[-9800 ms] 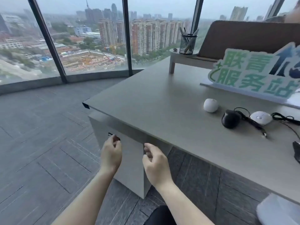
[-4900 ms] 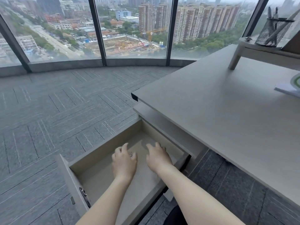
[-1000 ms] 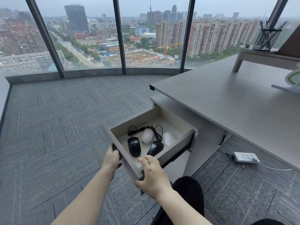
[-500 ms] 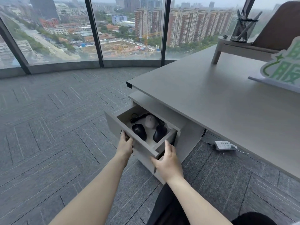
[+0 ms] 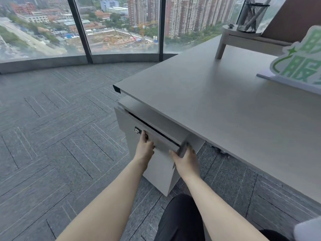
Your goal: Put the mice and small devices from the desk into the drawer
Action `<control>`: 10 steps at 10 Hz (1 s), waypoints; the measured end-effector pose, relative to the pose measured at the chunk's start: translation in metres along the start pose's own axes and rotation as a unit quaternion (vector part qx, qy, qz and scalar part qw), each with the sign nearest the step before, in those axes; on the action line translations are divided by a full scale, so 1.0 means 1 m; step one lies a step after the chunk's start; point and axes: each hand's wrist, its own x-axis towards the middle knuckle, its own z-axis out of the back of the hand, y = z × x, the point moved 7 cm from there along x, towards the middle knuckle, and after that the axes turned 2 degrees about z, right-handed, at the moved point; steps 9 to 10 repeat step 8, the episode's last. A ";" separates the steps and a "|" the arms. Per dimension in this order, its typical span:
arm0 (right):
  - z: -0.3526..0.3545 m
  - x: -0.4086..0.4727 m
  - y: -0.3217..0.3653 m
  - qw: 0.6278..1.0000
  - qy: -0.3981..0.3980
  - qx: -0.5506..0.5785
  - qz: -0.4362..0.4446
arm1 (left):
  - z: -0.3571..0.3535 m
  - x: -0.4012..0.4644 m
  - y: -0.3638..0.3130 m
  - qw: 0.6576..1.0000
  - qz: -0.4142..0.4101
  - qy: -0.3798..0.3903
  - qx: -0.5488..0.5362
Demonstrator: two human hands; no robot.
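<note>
Both hands are resting against the front of the drawer [image 5: 152, 136], which is sitting almost shut under the desk [image 5: 217, 108] — only a thin dark slit is showing along its top edge. The mice and small devices are not showing anywhere; whatever is lying inside the drawer is hidden behind its front panel.

The left hand [image 5: 145, 146] is lying with its fingers hooked over the panel's upper lip beside the small metal lock [image 5: 137, 130]; the fingertips are hiding behind that lip, so how firmly they are gripping cannot be told. The right hand [image 5: 186, 160] is cupping the panel's near corner, thumb on the face and fingers wrapping round the end, where they are partly passing out of sight.

On the desk's far side, a green-and-white sign [image 5: 298, 66] is being cut off by the right edge, its characters only partly readable. A mesh pen holder [image 5: 251, 16] is standing on a small riser [image 5: 243, 38], its top clipped by the frame. A pale object — too cropped to identify — is poking in at the lower right corner.
</note>
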 end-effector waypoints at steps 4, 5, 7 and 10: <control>0.004 0.020 -0.001 1.000 -0.014 0.018 -0.001 | -0.018 0.017 0.000 1.000 0.005 0.026 0.009; 0.009 0.014 0.006 1.000 -0.001 0.017 -0.006 | -0.018 0.011 -0.007 0.999 -0.012 0.030 0.024; 0.028 -0.018 0.016 0.999 0.008 -0.005 -0.034 | 0.004 -0.013 0.016 0.997 0.017 -0.013 0.080; 0.047 -0.043 0.043 0.996 0.010 0.072 0.043 | 0.021 -0.052 0.040 0.988 0.024 -0.002 0.152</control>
